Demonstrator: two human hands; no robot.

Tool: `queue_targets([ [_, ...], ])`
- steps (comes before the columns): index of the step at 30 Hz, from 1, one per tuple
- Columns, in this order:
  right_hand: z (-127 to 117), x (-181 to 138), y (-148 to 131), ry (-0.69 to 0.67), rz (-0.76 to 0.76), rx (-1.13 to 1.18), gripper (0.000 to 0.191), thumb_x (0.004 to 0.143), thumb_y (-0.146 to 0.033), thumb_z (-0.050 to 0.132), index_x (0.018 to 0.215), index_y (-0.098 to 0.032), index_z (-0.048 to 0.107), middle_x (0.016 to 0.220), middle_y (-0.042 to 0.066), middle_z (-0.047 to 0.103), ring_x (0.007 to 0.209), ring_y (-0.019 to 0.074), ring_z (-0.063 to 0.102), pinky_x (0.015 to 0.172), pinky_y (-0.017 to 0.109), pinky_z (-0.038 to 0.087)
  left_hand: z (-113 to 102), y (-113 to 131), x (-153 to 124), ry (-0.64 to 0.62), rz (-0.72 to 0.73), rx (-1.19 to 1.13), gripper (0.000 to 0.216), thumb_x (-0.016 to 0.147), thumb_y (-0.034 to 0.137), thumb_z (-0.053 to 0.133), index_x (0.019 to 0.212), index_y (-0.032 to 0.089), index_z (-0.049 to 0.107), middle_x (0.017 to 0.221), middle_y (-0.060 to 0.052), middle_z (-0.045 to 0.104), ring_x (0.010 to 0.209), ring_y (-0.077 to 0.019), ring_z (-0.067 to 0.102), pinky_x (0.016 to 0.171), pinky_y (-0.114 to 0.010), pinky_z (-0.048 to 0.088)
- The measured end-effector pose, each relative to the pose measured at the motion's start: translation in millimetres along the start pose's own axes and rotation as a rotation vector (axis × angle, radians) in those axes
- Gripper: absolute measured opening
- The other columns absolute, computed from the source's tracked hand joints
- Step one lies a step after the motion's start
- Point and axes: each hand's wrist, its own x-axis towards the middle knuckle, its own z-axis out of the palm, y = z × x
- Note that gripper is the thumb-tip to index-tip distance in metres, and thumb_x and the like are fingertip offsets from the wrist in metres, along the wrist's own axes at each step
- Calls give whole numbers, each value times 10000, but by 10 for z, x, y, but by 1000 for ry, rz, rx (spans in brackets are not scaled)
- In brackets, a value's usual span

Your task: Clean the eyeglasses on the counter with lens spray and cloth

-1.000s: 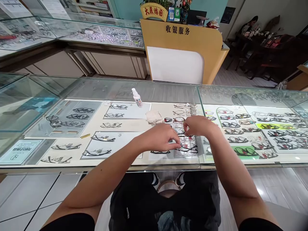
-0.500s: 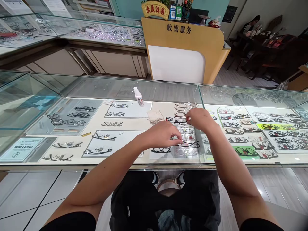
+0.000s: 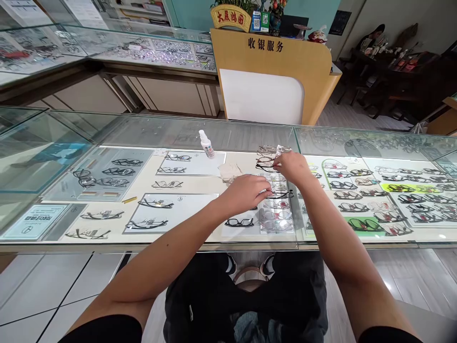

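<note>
My left hand is closed in a pinch on a dark-framed pair of eyeglasses, just over a column of clear lenses or frames on the glass counter. Further up the column, my right hand pinches the end of another dark pair of eyeglasses; its fingertips are partly hidden. Several thin-framed glasses lie just beyond that pair. A black pair rests below my left hand. Left of the column lies a crumpled beige cloth, partly behind my left hand.
A white spray bottle stands upright on the counter. Rows of eyeglasses fill the right section, and more frames lie at left. Behind are a yellow cashier desk and a seated person at far right.
Both hands have moved away from me, up the column, each with its dark eyeglasses. The pair at my right hand now lies close against the thin-framed ones at the far end.
</note>
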Motion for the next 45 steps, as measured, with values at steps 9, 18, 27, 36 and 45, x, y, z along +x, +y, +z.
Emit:
queue_targets([
  [9, 27, 49, 73, 16, -18, 84, 268, 1028, -322, 656, 1193, -278, 863, 1246, 95, 834, 1187, 289, 740, 983, 363, 542, 152, 42, 268, 58, 40, 154, 329, 1124, 320, 486, 1002, 189, 762, 988, -67, 783, 944, -231, 699, 785, -369, 397],
  [18, 3, 35, 107, -17, -3, 121, 288, 1050, -302, 611, 1170, -256, 868, 1206, 103, 846, 1134, 276, 758, 937, 340, 555, 271, 5, 381, 13, 40, 215, 345, 1116, 335, 509, 975, 192, 789, 968, -70, 811, 910, -226, 725, 758, -366, 399],
  [27, -53, -58, 45, -45, -5, 124, 284, 1010, -234, 627, 1115, -259, 890, 1132, 103, 859, 1074, 279, 774, 888, 330, 551, 308, -7, 334, 26, 29, 153, 341, 1109, 361, 523, 1025, 203, 813, 987, -70, 815, 933, -226, 734, 791, -358, 441],
  [36, -34, 49, 148, 131, 88, 202, 350, 1060, -413, 584, 1299, -312, 819, 1172, 82, 848, 1107, 272, 756, 895, 331, 529, 329, -48, 307, 44, 1, 104, 355, 1114, 391, 517, 1061, 211, 818, 1014, -60, 827, 978, -231, 747, 796, -363, 443],
  [45, 107, 185, 86, 107, 111, 166, 334, 1059, -355, 575, 1259, -311, 838, 1219, 96, 836, 1152, 285, 743, 937, 342, 526, 323, -46, 304, 36, -4, 106, 380, 1121, 382, 488, 1072, 205, 821, 1005, -67, 827, 963, -237, 744, 778, -371, 421],
])
